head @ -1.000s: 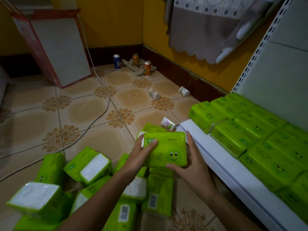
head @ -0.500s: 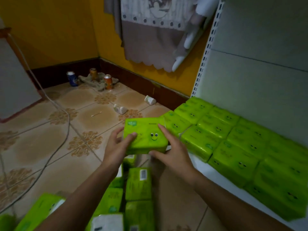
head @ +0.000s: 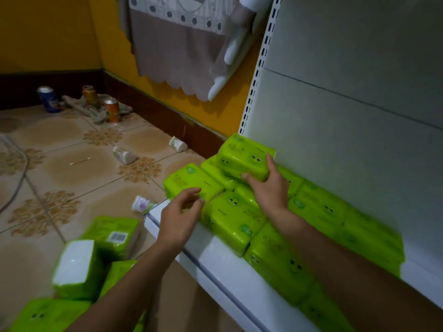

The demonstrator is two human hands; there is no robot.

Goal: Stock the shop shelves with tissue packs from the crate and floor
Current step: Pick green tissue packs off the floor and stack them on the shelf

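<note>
A green tissue pack (head: 242, 156) with a smiley face lies on top of the packs at the far left end of the white shelf (head: 223, 267). My right hand (head: 268, 185) grips its near right corner. My left hand (head: 179, 216) hovers over the shelf's front edge, fingers loosely curled, holding nothing, just short of the front-left pack (head: 191, 180). Several more green packs (head: 282, 259) fill the shelf in rows. Other packs (head: 79, 267) lie on the floor at lower left.
The shelf's grey back panel (head: 347, 104) rises behind the packs. Cans (head: 111, 109) and small cups (head: 177, 143) litter the tiled floor near the yellow wall. A cloth (head: 177, 44) hangs on the wall. A small cup (head: 141, 203) lies by the shelf corner.
Both hands carried the pack up from the floor pile to the shelf's far end. My left hand has let go of it; the right still holds it.
</note>
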